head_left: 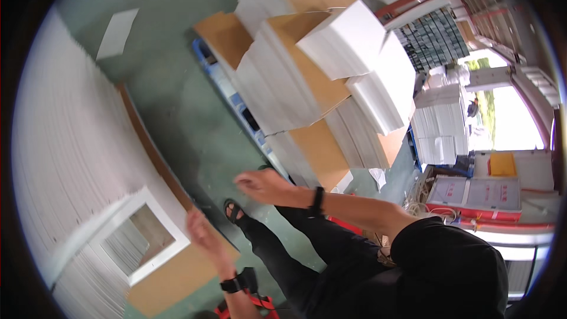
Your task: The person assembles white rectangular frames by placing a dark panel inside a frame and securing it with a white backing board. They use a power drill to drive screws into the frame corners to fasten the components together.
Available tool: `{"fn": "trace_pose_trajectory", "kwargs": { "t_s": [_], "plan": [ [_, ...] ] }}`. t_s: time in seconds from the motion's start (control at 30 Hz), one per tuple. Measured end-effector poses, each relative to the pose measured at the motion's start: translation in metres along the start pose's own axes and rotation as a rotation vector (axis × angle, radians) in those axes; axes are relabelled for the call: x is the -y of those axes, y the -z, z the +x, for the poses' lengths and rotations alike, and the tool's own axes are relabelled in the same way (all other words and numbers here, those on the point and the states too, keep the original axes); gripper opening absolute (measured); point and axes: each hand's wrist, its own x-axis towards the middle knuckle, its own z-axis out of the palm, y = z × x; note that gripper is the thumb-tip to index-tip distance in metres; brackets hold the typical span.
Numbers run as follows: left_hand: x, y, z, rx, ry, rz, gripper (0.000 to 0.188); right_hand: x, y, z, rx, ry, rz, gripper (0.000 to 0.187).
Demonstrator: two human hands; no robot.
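Note:
My left hand (207, 237) is just beside the right corner of a white rectangular frame (162, 217) with a large window cut through it. Motion smears its fingers, so whether they touch the frame I cannot tell. The frame lies tilted against a tall stack of thin white sheets (77, 136) on my left. Brown cardboard (171, 277) shows under the frame. My right hand (266, 186) hangs in the air over the floor, between that stack and the pallet load. Its fingers are curled in, and nothing shows in them. Each wrist wears a black band.
A blue pallet (236, 103) ahead carries stacked white sheets (274, 77) with brown cardboard layers (319, 147). One loose white sheet (117, 33) lies on the green floor (177, 100). Another white stack (440, 121) stands at the far right, near a bright opening. Something red (266, 307) is by my feet.

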Motion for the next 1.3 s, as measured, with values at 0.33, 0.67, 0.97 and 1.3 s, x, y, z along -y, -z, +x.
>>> {"fn": "trace_pose_trajectory", "kwargs": {
  "t_s": [0.33, 0.67, 0.97, 1.3],
  "plan": [
    [-0.351, -0.370, 0.110, 0.363, -0.746, 0.336, 0.049, -0.051, 0.332, -0.070, -0.892, -0.227, 0.213, 0.046],
    [-0.356, -0.460, 0.119, 0.296, -0.898, 0.597, 0.048, -0.058, 0.378, -0.059, -0.749, -0.268, 0.404, 0.053],
    [-0.377, -0.454, 0.096, 0.306, -0.787, 0.233, 0.029, -0.066, 0.383, -0.066, -0.825, -0.309, 0.979, 0.037],
    [-0.252, -0.231, -0.019, 0.406, 0.151, -0.020, 0.035, -0.062, 0.324, -0.127, -0.022, -0.134, -0.073, 0.017]
  ]
}}
